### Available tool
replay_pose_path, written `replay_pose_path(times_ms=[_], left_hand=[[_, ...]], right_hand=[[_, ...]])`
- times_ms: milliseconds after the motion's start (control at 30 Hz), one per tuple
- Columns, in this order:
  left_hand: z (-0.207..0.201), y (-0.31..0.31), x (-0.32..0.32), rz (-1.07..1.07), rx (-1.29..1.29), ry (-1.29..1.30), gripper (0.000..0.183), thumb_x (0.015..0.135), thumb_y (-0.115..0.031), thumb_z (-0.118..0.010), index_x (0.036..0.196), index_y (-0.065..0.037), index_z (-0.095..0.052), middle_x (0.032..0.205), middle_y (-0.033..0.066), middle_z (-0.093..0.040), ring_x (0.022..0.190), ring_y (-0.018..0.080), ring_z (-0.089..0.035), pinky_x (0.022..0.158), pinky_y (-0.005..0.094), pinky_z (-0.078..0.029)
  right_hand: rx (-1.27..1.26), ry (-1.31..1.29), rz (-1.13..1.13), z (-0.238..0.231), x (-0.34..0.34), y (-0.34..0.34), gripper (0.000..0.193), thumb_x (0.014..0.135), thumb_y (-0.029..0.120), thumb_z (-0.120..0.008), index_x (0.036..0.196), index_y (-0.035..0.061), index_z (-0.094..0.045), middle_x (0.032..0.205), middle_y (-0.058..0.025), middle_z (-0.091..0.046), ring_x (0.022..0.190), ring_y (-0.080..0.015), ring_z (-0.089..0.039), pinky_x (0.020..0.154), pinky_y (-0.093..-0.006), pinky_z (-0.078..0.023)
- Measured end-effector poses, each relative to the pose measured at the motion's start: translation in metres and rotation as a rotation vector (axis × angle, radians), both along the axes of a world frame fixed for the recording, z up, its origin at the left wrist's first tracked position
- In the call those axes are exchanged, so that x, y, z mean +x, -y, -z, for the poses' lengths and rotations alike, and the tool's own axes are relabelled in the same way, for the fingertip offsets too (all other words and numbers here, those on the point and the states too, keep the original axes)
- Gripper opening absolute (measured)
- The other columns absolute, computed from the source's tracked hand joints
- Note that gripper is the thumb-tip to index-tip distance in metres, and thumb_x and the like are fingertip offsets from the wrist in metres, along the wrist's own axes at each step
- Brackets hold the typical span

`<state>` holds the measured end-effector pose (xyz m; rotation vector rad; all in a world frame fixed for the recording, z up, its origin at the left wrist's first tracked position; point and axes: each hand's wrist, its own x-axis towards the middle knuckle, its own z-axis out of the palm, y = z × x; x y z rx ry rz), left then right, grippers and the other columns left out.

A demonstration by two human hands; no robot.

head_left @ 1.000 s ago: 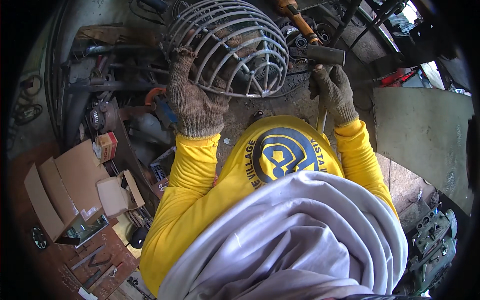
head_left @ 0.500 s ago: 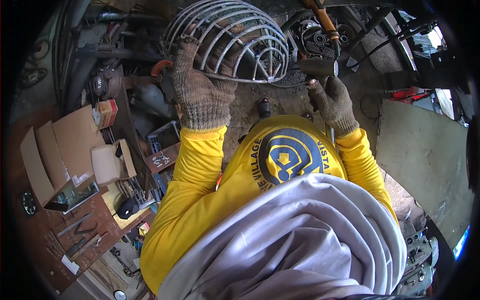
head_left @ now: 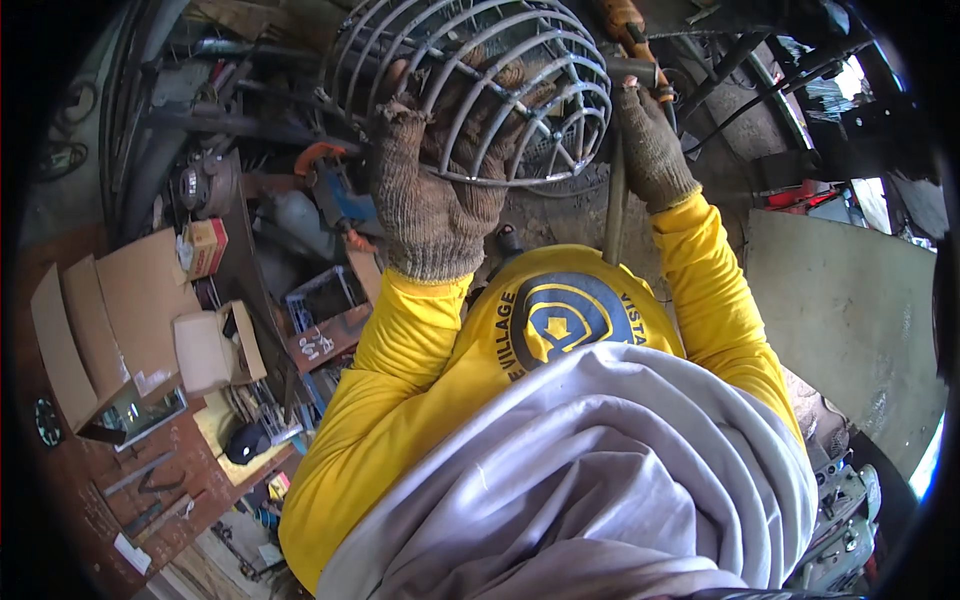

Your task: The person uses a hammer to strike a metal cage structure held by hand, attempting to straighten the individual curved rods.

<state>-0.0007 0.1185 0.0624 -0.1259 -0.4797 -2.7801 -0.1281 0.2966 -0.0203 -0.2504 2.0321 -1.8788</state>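
Note:
A domed cage of welded metal bars is held up in front of me at the top of the view. My left hand, in a worn brown knit glove, grips it by the near rim. Its thumb hooks over a bar and the other fingers show through the bars, inside the dome. My right hand, gloved the same way with a bare fingertip showing, is closed around a hammer. The hammer's handle points down toward my body; its head is partly seen beside the cage's right side. Whether the two touch, I cannot tell.
On the left, a brown bench bears an open cardboard box and hand tools. A blue-and-orange clamp-like tool stands near my left forearm. An orange power tool lies beyond the hammer. A large flat sheet leans at right.
The cage and my left hand have shifted right and slightly down. My right hand and the hammer have risen away from me, and the handle now shows below the hand.

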Motion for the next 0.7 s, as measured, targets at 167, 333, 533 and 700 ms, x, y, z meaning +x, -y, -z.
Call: replay_pose_path(times_ms=[167,333,533,700], left_hand=[[0.021,0.0,-0.004,-0.146,-0.537,0.04,0.047,0.097,-0.016,-0.056,0.14,-0.008,-0.038,0.139,0.0191,-0.049,0.124,0.0306,-0.054,0.102,0.0469,-0.049],[0.024,0.015,-0.002,0.147,-0.535,-0.06,0.066,0.088,-0.024,-0.07,0.144,-0.014,-0.037,0.142,0.0158,-0.047,0.128,0.0314,-0.05,0.106,0.058,-0.042],[0.055,0.076,-0.028,-0.221,-0.63,0.021,0.074,0.084,-0.038,-0.075,0.138,-0.004,-0.038,0.121,0.0091,-0.06,0.107,0.0197,-0.061,0.088,0.0375,-0.054],[0.062,0.165,-0.009,0.017,-1.009,0.235,0.074,0.078,-0.048,-0.078,0.126,0.0,-0.049,0.117,0.0065,-0.06,0.102,0.0136,-0.06,0.084,0.0299,-0.051]], right_hand=[[-0.894,0.414,-0.138,0.026,-0.015,-0.005,0.045,0.098,0.041,-0.052,0.127,0.0066,-0.054,0.111,-0.0077,-0.064,0.095,-0.0171,-0.062,0.085,-0.032,-0.051],[-1.218,0.315,-0.003,0.012,-0.008,-0.009,0.04,0.095,0.033,-0.058,0.126,0.0073,-0.054,0.113,-0.0131,-0.066,0.098,-0.0288,-0.066,0.087,-0.0449,-0.055],[-1.092,0.165,0.02,-0.003,-0.016,-0.002,0.046,0.094,0.036,-0.061,0.127,0.0052,-0.053,0.116,-0.0111,-0.065,0.103,-0.0252,-0.065,0.09,-0.0409,-0.054],[-0.889,0.313,0.085,-0.031,-0.011,0.058,0.038,0.095,0.024,-0.06,0.128,0.0041,-0.055,0.116,-0.0099,-0.064,0.1,-0.0212,-0.065,0.088,-0.0349,-0.054]])
